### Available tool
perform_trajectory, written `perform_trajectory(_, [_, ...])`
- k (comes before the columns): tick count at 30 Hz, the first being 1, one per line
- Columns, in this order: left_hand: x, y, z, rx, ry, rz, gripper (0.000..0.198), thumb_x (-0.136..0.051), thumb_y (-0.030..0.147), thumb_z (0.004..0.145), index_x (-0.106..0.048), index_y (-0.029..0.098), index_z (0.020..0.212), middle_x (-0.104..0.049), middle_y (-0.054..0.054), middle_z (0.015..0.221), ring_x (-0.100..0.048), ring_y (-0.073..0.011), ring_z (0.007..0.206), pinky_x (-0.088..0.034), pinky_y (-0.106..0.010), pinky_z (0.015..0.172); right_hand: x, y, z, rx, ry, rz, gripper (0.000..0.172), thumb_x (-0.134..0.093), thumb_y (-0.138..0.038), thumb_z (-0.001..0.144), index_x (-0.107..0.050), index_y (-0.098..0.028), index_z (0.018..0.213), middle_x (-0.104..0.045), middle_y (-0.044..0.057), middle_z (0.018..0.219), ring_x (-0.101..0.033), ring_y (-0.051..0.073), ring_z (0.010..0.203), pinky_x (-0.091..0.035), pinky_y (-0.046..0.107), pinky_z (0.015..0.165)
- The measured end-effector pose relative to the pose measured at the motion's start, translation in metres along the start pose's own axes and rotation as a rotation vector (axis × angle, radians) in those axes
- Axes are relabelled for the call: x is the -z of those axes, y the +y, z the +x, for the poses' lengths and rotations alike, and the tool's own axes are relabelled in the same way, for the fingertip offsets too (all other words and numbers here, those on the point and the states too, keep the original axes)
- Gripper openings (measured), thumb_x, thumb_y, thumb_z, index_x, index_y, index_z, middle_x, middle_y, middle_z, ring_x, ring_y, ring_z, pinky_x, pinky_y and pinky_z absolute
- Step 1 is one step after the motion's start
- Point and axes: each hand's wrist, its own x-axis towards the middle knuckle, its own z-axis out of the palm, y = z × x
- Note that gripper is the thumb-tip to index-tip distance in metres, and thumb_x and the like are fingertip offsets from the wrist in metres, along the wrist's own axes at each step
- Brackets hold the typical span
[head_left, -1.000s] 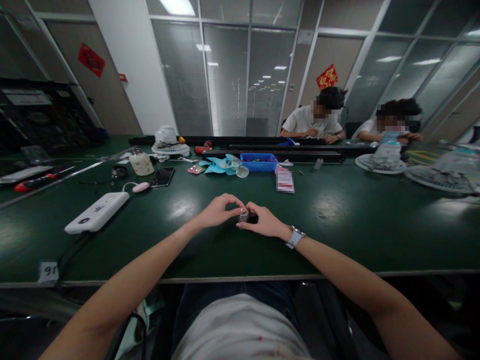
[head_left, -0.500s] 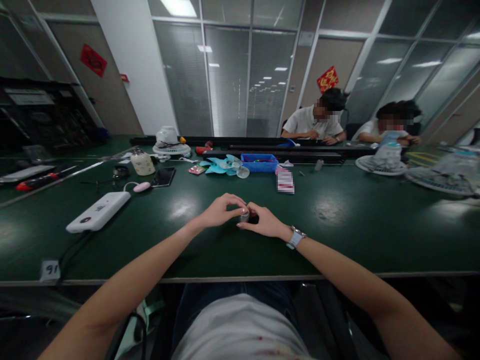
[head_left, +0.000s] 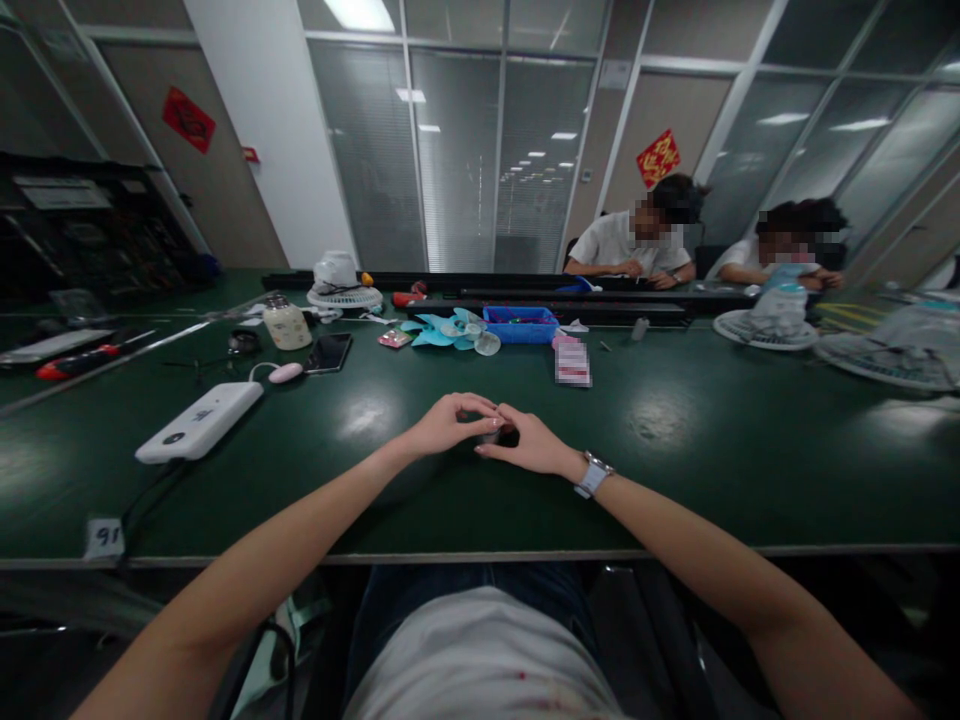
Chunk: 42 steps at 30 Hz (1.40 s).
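A small silver cylinder (head_left: 491,437) stands on the green table between my hands, mostly covered by fingers; its exact kind cannot be made out. My left hand (head_left: 448,425) is closed on it from the left, with the thumb across its upper part and the fingers arched behind. From the right, my right hand (head_left: 531,445) curves round it, thumb at the near side and fingertips meeting those of the left hand at the far side. A watch (head_left: 593,474) with a pale strap is on my right wrist.
Beyond my hands lie a blue tray (head_left: 520,325), blue fan blades (head_left: 442,328) and a pink-and-white packet (head_left: 572,361). To the left are a white power strip (head_left: 201,422), a phone (head_left: 328,353) and a patterned bottle (head_left: 286,323). Two people sit across the table.
My left hand has shifted slightly right, and its thumb now covers more of the silver cylinder. My right hand stays nearly in place.
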Motion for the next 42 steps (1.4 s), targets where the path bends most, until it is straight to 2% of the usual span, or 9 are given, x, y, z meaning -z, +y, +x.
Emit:
perform_trajectory(5, [0.015, 0.003, 0.000, 0.078, -0.141, -0.105, 0.030, -0.070, 0.040, 0.083, -0.076, 0.018, 0.102, -0.070, -0.010, 0.117, -0.064, -0.0252, 0.107, -0.049, -0.033, 0.087, 0.001, -0.002, -0.001, -0.034, -0.004, -0.008, 0.037, -0.073, -0.047, 0.078, -0.052, -0.020, 0.090, -0.063, 0.000, 0.083, -0.059, 0.016, 0.072, -0.045, 0.027, 0.064])
perform_trajectory(7, [0.020, 0.003, -0.001, 0.109, -0.156, -0.146, 0.033, -0.069, 0.043, 0.083, -0.076, 0.016, 0.102, -0.070, -0.011, 0.118, -0.063, -0.0261, 0.108, -0.049, -0.034, 0.089, 0.002, -0.004, -0.001, -0.046, -0.009, 0.003, 0.036, -0.073, -0.046, 0.078, -0.052, -0.020, 0.090, -0.063, 0.000, 0.082, -0.060, 0.016, 0.072, -0.046, 0.027, 0.065])
perform_trajectory(12, [0.020, 0.000, -0.001, 0.136, -0.102, -0.153, 0.031, -0.074, 0.042, 0.079, -0.076, 0.014, 0.091, -0.072, -0.012, 0.112, -0.064, -0.0271, 0.106, -0.049, -0.036, 0.090, 0.002, -0.006, -0.001, -0.058, -0.034, 0.031, 0.035, -0.073, -0.044, 0.079, -0.053, -0.020, 0.094, -0.066, 0.001, 0.087, -0.062, 0.017, 0.077, -0.047, 0.028, 0.069])
perform_trajectory(18, [0.015, 0.001, -0.001, 0.154, -0.087, -0.170, 0.035, -0.074, 0.041, 0.079, -0.072, 0.014, 0.103, -0.074, -0.009, 0.104, -0.067, -0.0238, 0.098, -0.051, -0.033, 0.084, 0.001, -0.002, 0.000, -0.058, -0.018, -0.010, 0.038, -0.074, -0.047, 0.077, -0.052, -0.019, 0.091, -0.064, 0.001, 0.084, -0.061, 0.017, 0.074, -0.046, 0.027, 0.064])
perform_trajectory(21, [0.015, 0.002, -0.001, 0.114, -0.138, -0.172, 0.035, -0.070, 0.039, 0.083, -0.071, 0.016, 0.110, -0.072, -0.009, 0.112, -0.065, -0.0239, 0.104, -0.051, -0.032, 0.087, 0.002, -0.003, 0.000, -0.059, -0.011, -0.032, 0.038, -0.073, -0.047, 0.078, -0.052, -0.019, 0.093, -0.064, 0.002, 0.085, -0.060, 0.017, 0.073, -0.045, 0.028, 0.064])
perform_trajectory(24, [0.015, 0.003, 0.000, 0.039, -0.180, -0.137, 0.031, -0.066, 0.037, 0.087, -0.073, 0.018, 0.110, -0.071, -0.009, 0.116, -0.064, -0.0235, 0.107, -0.050, -0.031, 0.087, 0.002, -0.005, 0.000, -0.059, -0.014, -0.044, 0.037, -0.072, -0.048, 0.078, -0.052, -0.019, 0.091, -0.063, 0.002, 0.084, -0.060, 0.017, 0.073, -0.045, 0.027, 0.064])
perform_trajectory(28, [0.015, 0.004, 0.000, -0.004, -0.140, -0.065, 0.025, -0.069, 0.034, 0.085, -0.076, 0.017, 0.101, -0.072, -0.009, 0.112, -0.065, -0.0233, 0.104, -0.049, -0.032, 0.088, 0.002, -0.004, -0.001, -0.059, -0.024, -0.016, 0.037, -0.072, -0.048, 0.079, -0.051, -0.020, 0.091, -0.063, 0.001, 0.086, -0.061, 0.017, 0.076, -0.046, 0.028, 0.068])
perform_trajectory(35, [0.019, 0.003, -0.001, 0.084, -0.096, -0.100, 0.023, -0.074, 0.036, 0.079, -0.077, 0.014, 0.085, -0.075, -0.009, 0.099, -0.068, -0.0232, 0.095, -0.051, -0.034, 0.087, 0.002, -0.004, -0.001, -0.054, -0.033, 0.032, 0.035, -0.073, -0.044, 0.079, -0.054, -0.019, 0.094, -0.065, 0.001, 0.085, -0.061, 0.017, 0.076, -0.046, 0.028, 0.068])
perform_trajectory(42, [0.020, 0.003, -0.001, 0.125, -0.088, -0.105, 0.025, -0.073, 0.036, 0.080, -0.076, 0.014, 0.091, -0.077, -0.008, 0.095, -0.069, -0.0220, 0.089, -0.052, -0.032, 0.083, 0.002, -0.005, -0.001, -0.050, -0.035, 0.010, 0.035, -0.073, -0.045, 0.079, -0.055, -0.019, 0.095, -0.064, 0.001, 0.084, -0.060, 0.016, 0.074, -0.045, 0.027, 0.065])
